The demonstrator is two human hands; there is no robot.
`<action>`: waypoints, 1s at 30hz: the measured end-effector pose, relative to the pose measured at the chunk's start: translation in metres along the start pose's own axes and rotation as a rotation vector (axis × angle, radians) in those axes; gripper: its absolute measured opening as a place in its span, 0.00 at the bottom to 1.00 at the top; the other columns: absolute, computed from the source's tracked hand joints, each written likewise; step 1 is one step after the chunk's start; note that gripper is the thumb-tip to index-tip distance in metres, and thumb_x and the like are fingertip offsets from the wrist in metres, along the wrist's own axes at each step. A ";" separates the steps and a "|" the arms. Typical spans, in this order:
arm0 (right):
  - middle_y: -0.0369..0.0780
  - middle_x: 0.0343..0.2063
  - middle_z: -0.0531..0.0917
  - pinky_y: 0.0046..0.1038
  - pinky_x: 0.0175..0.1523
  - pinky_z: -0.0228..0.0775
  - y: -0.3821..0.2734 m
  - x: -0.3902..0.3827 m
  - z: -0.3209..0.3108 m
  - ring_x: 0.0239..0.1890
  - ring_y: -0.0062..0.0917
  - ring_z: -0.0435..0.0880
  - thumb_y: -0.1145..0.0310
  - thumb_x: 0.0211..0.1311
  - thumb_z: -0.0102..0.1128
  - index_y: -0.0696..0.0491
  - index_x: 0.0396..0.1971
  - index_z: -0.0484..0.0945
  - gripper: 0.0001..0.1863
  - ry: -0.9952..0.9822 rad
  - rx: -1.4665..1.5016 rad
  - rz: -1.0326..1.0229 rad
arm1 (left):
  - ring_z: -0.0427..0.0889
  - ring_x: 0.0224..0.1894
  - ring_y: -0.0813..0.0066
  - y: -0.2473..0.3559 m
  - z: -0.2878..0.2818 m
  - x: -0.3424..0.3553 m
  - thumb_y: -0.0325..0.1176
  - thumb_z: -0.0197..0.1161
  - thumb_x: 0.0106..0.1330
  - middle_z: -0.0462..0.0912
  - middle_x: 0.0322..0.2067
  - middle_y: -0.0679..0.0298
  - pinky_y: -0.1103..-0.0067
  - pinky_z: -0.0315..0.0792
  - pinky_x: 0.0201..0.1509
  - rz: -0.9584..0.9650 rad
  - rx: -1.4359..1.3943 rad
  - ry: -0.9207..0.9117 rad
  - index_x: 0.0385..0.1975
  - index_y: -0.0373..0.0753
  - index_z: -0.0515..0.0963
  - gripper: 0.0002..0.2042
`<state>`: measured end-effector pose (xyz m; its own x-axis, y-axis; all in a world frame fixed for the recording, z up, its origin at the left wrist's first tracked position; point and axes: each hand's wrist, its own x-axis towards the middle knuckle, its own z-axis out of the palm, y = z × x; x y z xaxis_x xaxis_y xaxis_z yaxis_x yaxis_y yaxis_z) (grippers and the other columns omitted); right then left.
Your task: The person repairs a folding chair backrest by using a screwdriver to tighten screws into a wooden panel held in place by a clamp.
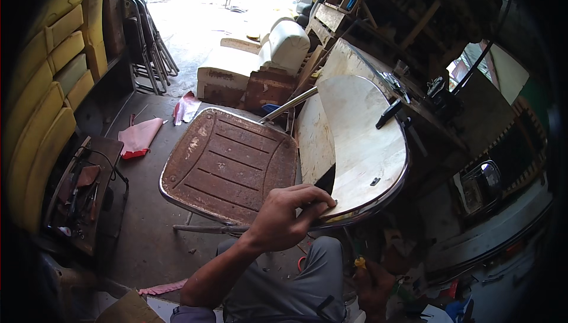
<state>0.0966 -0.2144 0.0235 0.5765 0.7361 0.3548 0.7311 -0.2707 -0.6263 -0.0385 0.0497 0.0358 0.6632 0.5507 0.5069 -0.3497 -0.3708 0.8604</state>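
"Where is the left hand gripping?"

"Its thumb and fingers (pixel 319 198) are pinched narrow on the near-left corner of the pale curved panel (pixel 367 151); the left hand (pixel 290 213) reaches past the near edge of the rusty brown seat (pixel 236 163)."

"And how does the panel lie from that pinch?"

"Nearly all of it spreads to the right and beyond the fingertips, off the seat's right edge (a black piece (pixel 389 114) sits at the panel's far right edge)."

"The right hand (pixel 374 287)?"

"Lower, below the panel's near edge, closed around a yellow-handled tool (pixel 360 262). It is in shadow, so I can't make out each finger."

"Anything past the seat's left edge?"

"A pink scrap (pixel 141 136) on the floor (pixel 139 204)."
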 end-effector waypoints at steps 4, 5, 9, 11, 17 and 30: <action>0.42 0.28 0.84 0.29 0.34 0.77 -0.009 0.008 0.002 0.29 0.32 0.85 0.68 0.54 0.72 0.55 0.46 0.83 0.18 0.059 -0.161 -0.180 | 0.86 0.43 0.68 -0.005 -0.001 -0.004 0.28 0.61 0.69 0.86 0.40 0.55 0.76 0.78 0.47 0.061 0.008 0.000 0.44 0.34 0.82 0.08; 0.42 0.28 0.84 0.30 0.34 0.77 -0.007 0.008 0.002 0.29 0.32 0.85 0.67 0.52 0.74 0.55 0.45 0.82 0.19 0.087 -0.175 -0.204 | 0.86 0.44 0.67 -0.005 0.000 -0.006 0.30 0.62 0.69 0.85 0.41 0.54 0.75 0.78 0.48 0.088 -0.013 0.010 0.45 0.35 0.82 0.09; 0.43 0.29 0.83 0.30 0.35 0.77 -0.001 0.011 -0.001 0.29 0.32 0.85 0.68 0.49 0.76 0.55 0.42 0.80 0.20 0.182 -0.269 -0.358 | 0.85 0.48 0.61 -0.001 0.010 -0.015 0.38 0.72 0.62 0.82 0.46 0.50 0.71 0.80 0.49 0.124 0.031 0.008 0.51 0.36 0.77 0.20; 0.42 0.30 0.83 0.30 0.34 0.77 0.000 0.012 -0.002 0.29 0.31 0.85 0.70 0.50 0.76 0.56 0.40 0.80 0.18 0.183 -0.323 -0.410 | 0.85 0.48 0.61 0.001 0.017 -0.016 0.36 0.74 0.60 0.81 0.47 0.51 0.71 0.81 0.49 0.146 0.101 0.044 0.52 0.37 0.76 0.22; 0.41 0.33 0.84 0.26 0.35 0.76 -0.024 0.007 -0.013 0.30 0.24 0.84 0.72 0.55 0.72 0.58 0.42 0.80 0.15 -0.152 0.578 0.512 | 0.86 0.46 0.57 -0.015 0.025 -0.020 0.32 0.78 0.53 0.82 0.45 0.51 0.71 0.83 0.46 0.269 0.204 0.120 0.50 0.37 0.76 0.25; 0.40 0.37 0.84 0.23 0.40 0.76 0.001 0.000 -0.006 0.34 0.22 0.83 0.70 0.58 0.73 0.58 0.47 0.79 0.18 -0.080 0.283 0.075 | 0.86 0.47 0.54 -0.007 0.026 -0.013 0.29 0.76 0.52 0.83 0.45 0.50 0.68 0.82 0.47 0.266 0.238 0.142 0.49 0.37 0.77 0.23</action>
<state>0.0994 -0.2182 0.0268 0.5863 0.7701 0.2515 0.5503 -0.1507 -0.8213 -0.0279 0.0258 0.0215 0.4662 0.5038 0.7273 -0.3227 -0.6686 0.6700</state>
